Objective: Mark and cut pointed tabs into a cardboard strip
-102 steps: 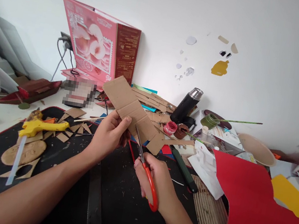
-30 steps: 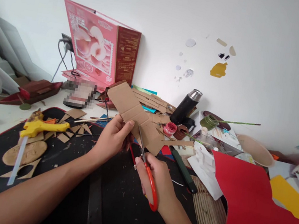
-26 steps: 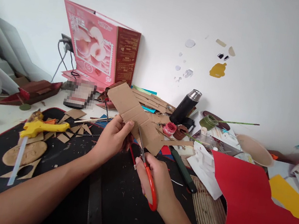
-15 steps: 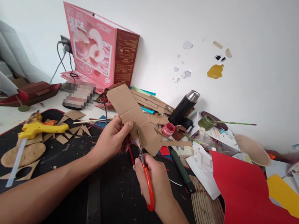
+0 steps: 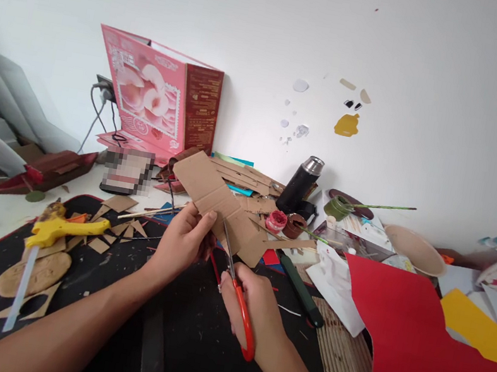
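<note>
My left hand (image 5: 186, 239) grips a flat piece of brown cardboard (image 5: 204, 181) by its near edge, thumb on top. The cardboard is creased across its middle and tilts up away from me. Orange-handled scissors (image 5: 245, 330) are in my right hand (image 5: 251, 305), fingers closed round the handles. Their blades lie at the cardboard, beside my left thumb, one blade showing over its face; the other is mostly hidden. Below the hands, a metal ruler (image 5: 155, 349) lies on the black mat (image 5: 190, 355).
At left lie a yellow glue gun (image 5: 63, 227) and cardboard scraps (image 5: 123, 202). A black flask (image 5: 299, 185), a red paint jar (image 5: 276, 220) and a green cutter (image 5: 300, 288) are beyond my right hand. Red paper (image 5: 438, 367) covers the right side; a pink box (image 5: 154, 92) stands behind.
The view has tipped up slightly, so most things sit a little lower in the picture. Both hands keep their grips, with the scissors still at the same part of the cardboard.
</note>
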### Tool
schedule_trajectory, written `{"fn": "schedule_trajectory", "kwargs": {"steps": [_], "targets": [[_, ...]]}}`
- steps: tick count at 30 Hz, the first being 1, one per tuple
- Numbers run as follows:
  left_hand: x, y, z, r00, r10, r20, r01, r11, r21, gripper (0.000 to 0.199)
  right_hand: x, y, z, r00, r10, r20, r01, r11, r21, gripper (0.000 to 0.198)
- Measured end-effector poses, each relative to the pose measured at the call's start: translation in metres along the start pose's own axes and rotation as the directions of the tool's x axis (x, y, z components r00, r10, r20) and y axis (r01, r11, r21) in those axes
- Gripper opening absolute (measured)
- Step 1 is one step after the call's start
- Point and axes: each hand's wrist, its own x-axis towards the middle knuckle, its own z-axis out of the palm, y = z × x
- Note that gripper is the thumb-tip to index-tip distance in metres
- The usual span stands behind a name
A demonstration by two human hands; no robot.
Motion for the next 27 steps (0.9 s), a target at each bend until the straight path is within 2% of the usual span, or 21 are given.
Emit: {"fn": "schedule_trajectory", "kwargs": {"steps": [13, 20, 27], "targets": [[0.0, 0.004, 0.002, 1.0, 0.005, -0.004, -0.005, 1.0, -0.015, 0.051, 0.002, 0.002, 0.002, 0.997, -0.067, -0.033, 0.065, 0.997, -0.046, 0.039], [0.0, 0.002, 0.002, 1.0, 0.013, -0.004, -0.013, 1.0, -0.009, 0.053, 0.003, 0.005, -0.001, 0.993, 0.079, 0.092, -0.087, 0.992, 0.094, 0.034], [0.0, 0.003, -0.001, 0.999, 0.037, -0.005, -0.037, 0.999, -0.003, 0.051, 0.002, 0.013, -0.003, 0.99, 0.048, 0.131, -0.072, 0.98, 0.188, 0.035]]}}
